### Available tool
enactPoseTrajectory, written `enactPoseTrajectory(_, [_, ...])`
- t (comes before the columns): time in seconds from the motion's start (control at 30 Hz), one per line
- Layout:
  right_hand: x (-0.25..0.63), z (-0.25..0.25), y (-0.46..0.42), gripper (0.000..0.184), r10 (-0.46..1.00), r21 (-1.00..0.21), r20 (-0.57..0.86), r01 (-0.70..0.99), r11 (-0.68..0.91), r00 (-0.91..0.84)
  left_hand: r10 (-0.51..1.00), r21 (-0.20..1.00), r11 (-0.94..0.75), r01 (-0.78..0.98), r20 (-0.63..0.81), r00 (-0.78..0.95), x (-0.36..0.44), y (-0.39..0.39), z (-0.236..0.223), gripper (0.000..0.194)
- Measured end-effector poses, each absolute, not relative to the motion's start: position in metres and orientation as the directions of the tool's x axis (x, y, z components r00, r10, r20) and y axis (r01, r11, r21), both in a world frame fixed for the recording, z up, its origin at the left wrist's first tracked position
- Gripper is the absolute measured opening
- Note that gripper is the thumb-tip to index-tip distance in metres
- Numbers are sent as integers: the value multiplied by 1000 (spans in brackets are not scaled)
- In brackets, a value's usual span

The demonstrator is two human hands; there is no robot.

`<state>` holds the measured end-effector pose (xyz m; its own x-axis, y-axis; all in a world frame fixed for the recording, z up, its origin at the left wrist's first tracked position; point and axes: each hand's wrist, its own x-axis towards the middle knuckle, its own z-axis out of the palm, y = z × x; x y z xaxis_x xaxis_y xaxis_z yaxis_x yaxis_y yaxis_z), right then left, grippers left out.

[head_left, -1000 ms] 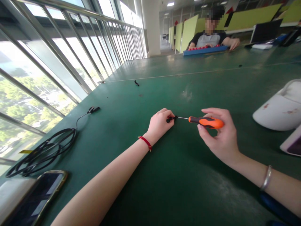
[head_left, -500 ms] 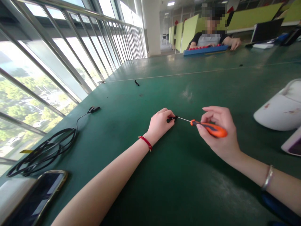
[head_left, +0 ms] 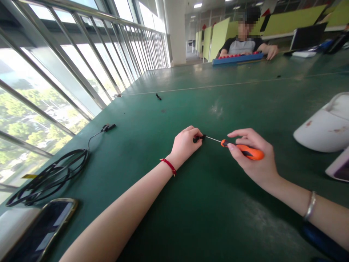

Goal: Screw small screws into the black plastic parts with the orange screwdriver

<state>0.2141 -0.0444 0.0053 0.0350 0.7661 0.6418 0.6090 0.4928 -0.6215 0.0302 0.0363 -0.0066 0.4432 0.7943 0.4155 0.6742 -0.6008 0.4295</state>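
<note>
Near the middle of the green table (head_left: 174, 203), my left hand (head_left: 187, 142) pinches a small black part (head_left: 199, 138) whose kind is too small to make out. An orange-and-black screwdriver (head_left: 252, 152) lies in my right hand (head_left: 257, 156), its handle between thumb and fingers, with the index finger lifted off it. The thin metal shaft points left, and its tip meets the black part at my left fingertips. Another small black piece (head_left: 158, 96) lies on the table farther back.
On the left lie a coiled black cable (head_left: 54, 174) and a phone (head_left: 46, 233), beside a metal railing (head_left: 89, 47). At right are a white container (head_left: 324, 127) and a pale object (head_left: 339, 165). Across the table sits a person (head_left: 241, 45) behind a blue tray (head_left: 237, 59).
My right fingers have shifted round the screwdriver handle, and the handle has turned a little. My left hand and the black part stay in place.
</note>
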Motion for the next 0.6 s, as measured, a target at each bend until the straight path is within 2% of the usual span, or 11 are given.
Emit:
enactPoseTrajectory(0.1, [213, 6, -46, 11, 737, -578, 675, 652, 490, 44, 796, 430, -599, 675, 411, 445, 30, 37, -7, 10])
enactPoseTrajectory(0.27, [214, 4, -43, 38, 688, -599, 723, 552, 581, 60, 789, 426, -608, 671, 421, 447, 30, 37, -7, 10])
enactPoseTrajectory(0.33, [215, 4, -43, 35, 734, -625, 678, 557, 547, 41, 787, 426, -610, 668, 424, 448, 30, 37, -7, 10])
enactPoseTrajectory(0.47, [214, 5, -45, 11, 760, -594, 650, 630, 501, 9, 791, 429, -605, 671, 421, 444, 30, 37, -7, 10])
enactPoseTrajectory(0.6, [213, 4, -44, 26, 679, -566, 732, 604, 561, 56, 790, 424, -606, 673, 423, 444, 30, 37, -7, 10])
